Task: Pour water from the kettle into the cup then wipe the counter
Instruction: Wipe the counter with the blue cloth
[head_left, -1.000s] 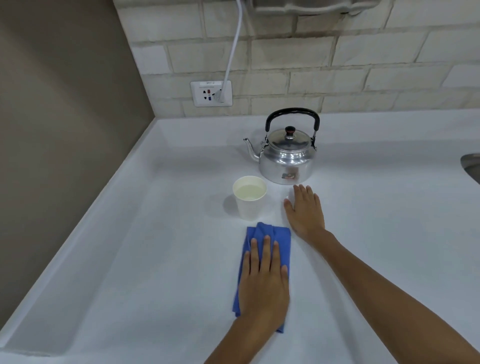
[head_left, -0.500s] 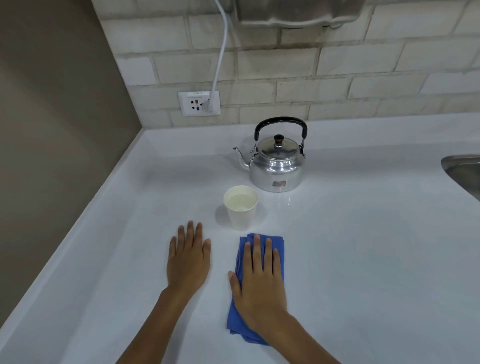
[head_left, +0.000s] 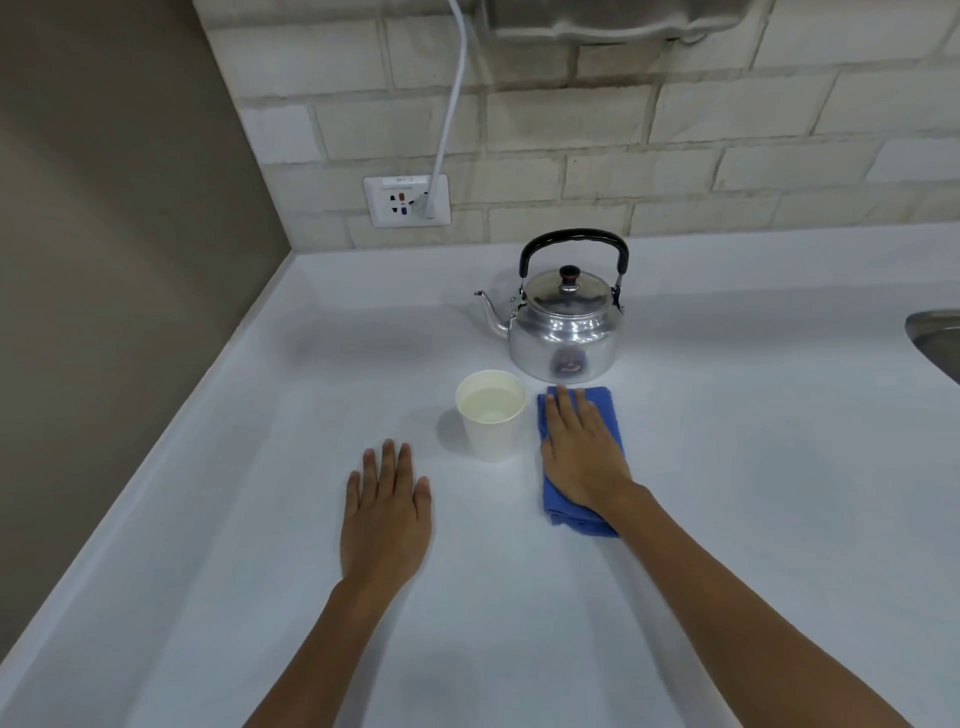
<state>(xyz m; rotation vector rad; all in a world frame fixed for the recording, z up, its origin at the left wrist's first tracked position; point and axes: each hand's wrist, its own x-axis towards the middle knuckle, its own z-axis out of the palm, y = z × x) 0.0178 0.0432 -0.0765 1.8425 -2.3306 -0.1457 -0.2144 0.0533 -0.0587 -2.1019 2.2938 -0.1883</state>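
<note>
A shiny metal kettle (head_left: 563, 332) with a black handle stands upright at the back of the white counter (head_left: 753, 493), its spout pointing left. In front of it and slightly left stands a white paper cup (head_left: 491, 431) holding water. My right hand (head_left: 582, 457) lies flat, palm down, on a folded blue cloth (head_left: 607, 410) just right of the cup, with the fingertips close to the kettle's base. My left hand (head_left: 387, 509) rests flat on the bare counter, left of and nearer than the cup, fingers slightly apart and holding nothing.
A steel sink edge (head_left: 935, 338) shows at the far right. On the brick back wall, a white cable (head_left: 452, 104) is plugged into a wall socket (head_left: 407, 201). A brown side wall (head_left: 104, 312) bounds the counter on the left.
The cloth passed from my left hand to my right hand. My right hand then slid it forward, from in front of the cup to beside it near the kettle. My left hand moved left onto bare counter.
</note>
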